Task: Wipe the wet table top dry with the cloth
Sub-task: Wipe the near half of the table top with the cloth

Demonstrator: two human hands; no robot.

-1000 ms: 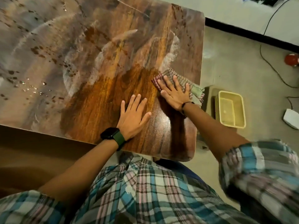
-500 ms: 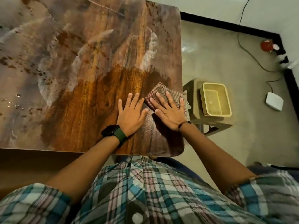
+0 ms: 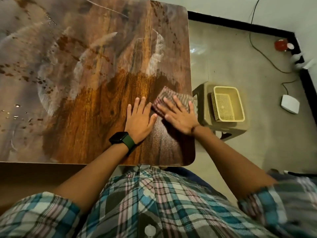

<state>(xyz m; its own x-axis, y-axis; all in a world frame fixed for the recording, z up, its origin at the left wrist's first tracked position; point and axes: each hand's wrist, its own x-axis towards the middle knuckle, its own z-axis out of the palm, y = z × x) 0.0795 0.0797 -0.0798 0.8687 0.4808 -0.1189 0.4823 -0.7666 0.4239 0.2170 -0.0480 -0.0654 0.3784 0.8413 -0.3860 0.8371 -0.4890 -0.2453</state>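
The wooden table top [image 3: 96,69] fills the left and middle of the head view, with pale wet smears and drops across its far and left parts. A folded striped cloth [image 3: 169,96] lies near the table's right edge. My right hand [image 3: 178,115] presses flat on the cloth with fingers spread, covering its near half. My left hand [image 3: 139,120] rests flat on the bare wood just left of the cloth, fingers apart, a dark watch on its wrist.
A plastic stool [image 3: 205,109] stands right of the table and carries a yellow basket [image 3: 238,102]. On the floor beyond lie a cable [image 3: 262,54], a white box [image 3: 289,103] and a red object [image 3: 281,45] by the wall.
My right hand has pulled the cloth nearer to me along the table's right edge, close to my left hand. The left hand has stayed flat on the wood.
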